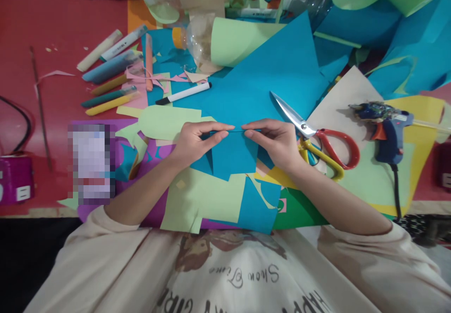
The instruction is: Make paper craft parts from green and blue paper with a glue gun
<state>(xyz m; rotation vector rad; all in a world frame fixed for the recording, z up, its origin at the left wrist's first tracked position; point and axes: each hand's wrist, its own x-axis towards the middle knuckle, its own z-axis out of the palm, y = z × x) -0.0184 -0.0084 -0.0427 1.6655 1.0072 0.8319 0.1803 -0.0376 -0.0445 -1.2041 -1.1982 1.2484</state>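
Between the thumb and fingers of my left hand (203, 139) and my right hand (273, 139), a piece of blue paper (234, 155) is pinched along its top edge. The fingertips of both hands sit close together near the middle of that edge. Below the edge the paper hangs or lies over other sheets; which, I cannot tell. Right beside my right hand lie open scissors (305, 127) with one red and one yellow handle. A large blue sheet (271, 68) spreads out beyond my hands. Light green paper (204, 195) lies nearer my body.
A glue gun (389, 134) rests on papers at the right, its cord running to the table edge. Several markers (112, 68) lie at the upper left, and a black-and-white marker (185, 93) lies closer. Plastic bottles (199, 40) stretch across the back. A pixelated phone-like object (92, 162) is at left.
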